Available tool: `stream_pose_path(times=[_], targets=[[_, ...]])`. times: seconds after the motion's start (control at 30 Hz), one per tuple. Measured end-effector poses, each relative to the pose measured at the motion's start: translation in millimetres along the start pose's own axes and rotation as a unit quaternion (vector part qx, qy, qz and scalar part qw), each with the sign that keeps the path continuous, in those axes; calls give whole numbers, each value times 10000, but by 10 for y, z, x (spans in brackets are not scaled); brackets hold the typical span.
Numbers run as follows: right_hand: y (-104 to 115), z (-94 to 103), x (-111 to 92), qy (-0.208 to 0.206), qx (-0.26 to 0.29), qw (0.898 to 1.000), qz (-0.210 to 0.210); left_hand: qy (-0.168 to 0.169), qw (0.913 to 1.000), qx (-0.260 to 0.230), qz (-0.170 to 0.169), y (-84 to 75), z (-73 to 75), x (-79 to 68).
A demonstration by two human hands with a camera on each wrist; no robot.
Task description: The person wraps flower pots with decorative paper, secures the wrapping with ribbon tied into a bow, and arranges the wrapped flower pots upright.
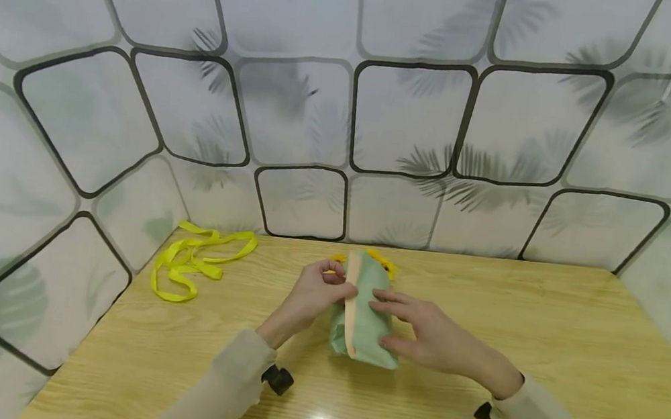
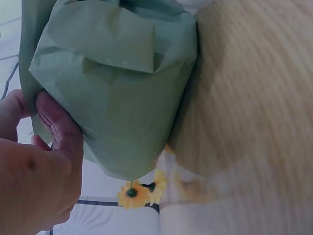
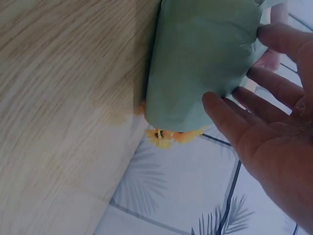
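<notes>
A bundle of yellow flowers (image 1: 387, 264) wrapped in pale green paper (image 1: 374, 324) lies on the table in front of me, blooms at the far end. The paper's peach-coloured edge strip (image 1: 349, 322) runs lengthwise along the top. My left hand (image 1: 316, 293) pinches this edge of the paper between thumb and fingers. From the other side, my right hand (image 1: 435, 335) rests its spread, nearly straight fingers on the wrapped paper. In the left wrist view, the paper is folded over at the near end, and the flowers (image 2: 132, 193) peek out beyond it. The stems are hidden inside.
A loose, tangled yellow ribbon (image 1: 178, 268) lies at the back left of the wooden table (image 1: 541, 337). Behind the table hangs a patterned white cloth (image 1: 404, 122), which also runs along both sides. Each wrist wears a strap with a small black buckle (image 1: 278, 379).
</notes>
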State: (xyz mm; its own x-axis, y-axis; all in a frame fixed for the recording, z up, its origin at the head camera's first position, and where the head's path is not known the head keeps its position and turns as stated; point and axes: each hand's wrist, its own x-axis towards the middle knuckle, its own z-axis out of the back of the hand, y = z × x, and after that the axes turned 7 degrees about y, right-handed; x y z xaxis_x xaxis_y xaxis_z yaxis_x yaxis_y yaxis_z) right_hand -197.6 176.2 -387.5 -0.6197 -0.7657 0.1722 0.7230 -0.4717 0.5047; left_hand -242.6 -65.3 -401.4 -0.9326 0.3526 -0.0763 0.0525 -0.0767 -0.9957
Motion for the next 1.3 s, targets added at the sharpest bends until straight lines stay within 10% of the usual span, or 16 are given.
stream_pose_path(times=[0.37, 0.67, 0.77, 0.9, 1.0, 1.3], targets=[[-62, 15, -47, -212, 85, 9996, 186, 60, 9923, -1219, 225, 129, -108, 44], [-90, -26, -40, -355, 233, 9986, 317, -79, 9959, 897, -95, 95, -43, -52], [-89, -35, -40, -393, 138, 9986, 310, -84, 9754, 2036, -845, 73, -24, -71], [-77, -29, -40, -385, -44, 9988, 311, 582, 9216, 3075, -2298, 67, 5, -77], [-73, -6, -50, -233, 120, 9994, 245, 1189, 8913, 3391, -2764, 70, 39, -116], [-186, 88, -70, 453, 1428, 9887, -6, 1851, 8777, 3837, -2195, -41, 93, -244]])
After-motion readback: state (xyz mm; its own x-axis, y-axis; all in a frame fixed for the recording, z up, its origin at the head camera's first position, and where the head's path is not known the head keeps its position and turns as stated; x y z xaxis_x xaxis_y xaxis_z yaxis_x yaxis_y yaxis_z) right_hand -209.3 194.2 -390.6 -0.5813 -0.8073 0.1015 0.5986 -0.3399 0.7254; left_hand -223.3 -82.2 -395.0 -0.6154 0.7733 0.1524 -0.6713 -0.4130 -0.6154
